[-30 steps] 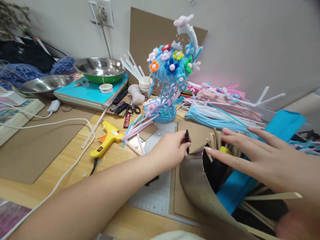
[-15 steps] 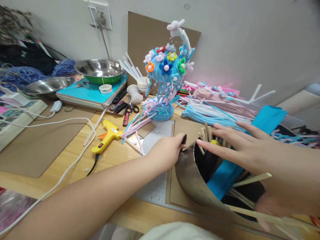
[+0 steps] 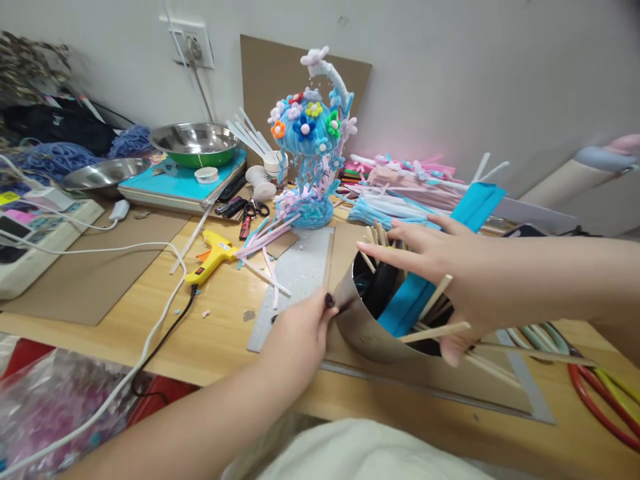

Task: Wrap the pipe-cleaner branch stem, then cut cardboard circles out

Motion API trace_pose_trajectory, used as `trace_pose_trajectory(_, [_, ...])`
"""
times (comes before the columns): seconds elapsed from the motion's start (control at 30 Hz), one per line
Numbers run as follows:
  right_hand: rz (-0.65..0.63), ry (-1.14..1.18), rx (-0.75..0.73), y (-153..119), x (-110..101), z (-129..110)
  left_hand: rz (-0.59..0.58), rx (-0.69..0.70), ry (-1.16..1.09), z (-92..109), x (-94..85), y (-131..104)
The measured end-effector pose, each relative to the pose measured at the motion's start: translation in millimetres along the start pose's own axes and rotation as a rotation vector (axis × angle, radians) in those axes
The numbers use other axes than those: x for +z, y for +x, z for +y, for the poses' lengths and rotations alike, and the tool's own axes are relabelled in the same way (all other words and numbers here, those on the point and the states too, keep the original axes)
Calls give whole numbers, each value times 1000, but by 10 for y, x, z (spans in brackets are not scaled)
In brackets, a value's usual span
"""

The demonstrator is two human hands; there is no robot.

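A grey metal container [image 3: 367,330] stands tilted at the table's front. My left hand [image 3: 300,337] is closed at its left side, around what seems to be a small dark handle. My right hand [image 3: 440,267] spans the mouth, fingers spread toward the far rim and thumb down by the near side, gripping across it. Out of the container stick several wooden sticks [image 3: 435,332], a flat blue strip [image 3: 407,303] and a dark tool partly hidden by my fingers.
Behind stands a blue fuzzy jellyfish-like ornament with flowers [image 3: 305,133]. A yellow glue gun [image 3: 213,257] and scissors [image 3: 257,208] lie to the left. Bundles of pipe cleaners [image 3: 395,207] are at the back right, red-handled pliers or cutters [image 3: 595,400] at the right edge. A white cable [image 3: 160,320] crosses the left side.
The metal container has moved left and tipped more upright, both hands going with it. Cardboard, a grey mat and red handles now show on the right. The view has shifted too.
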State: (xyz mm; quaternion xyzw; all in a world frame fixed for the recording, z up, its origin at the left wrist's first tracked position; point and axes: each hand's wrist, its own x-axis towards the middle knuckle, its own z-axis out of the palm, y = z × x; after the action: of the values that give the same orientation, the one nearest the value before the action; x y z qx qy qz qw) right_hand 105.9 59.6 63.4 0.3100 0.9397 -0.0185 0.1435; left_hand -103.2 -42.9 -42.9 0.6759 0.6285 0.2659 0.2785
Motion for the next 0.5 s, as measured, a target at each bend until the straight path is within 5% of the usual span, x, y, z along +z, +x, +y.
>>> trace_pose_trajectory(0.2, [-46, 31, 1, -4, -125, -87, 6, 3, -50, 74, 63, -113])
trace_pose_trajectory(0.5, [-76, 64, -3, -17, -136, -65, 111, 73, -6, 7, 2, 475])
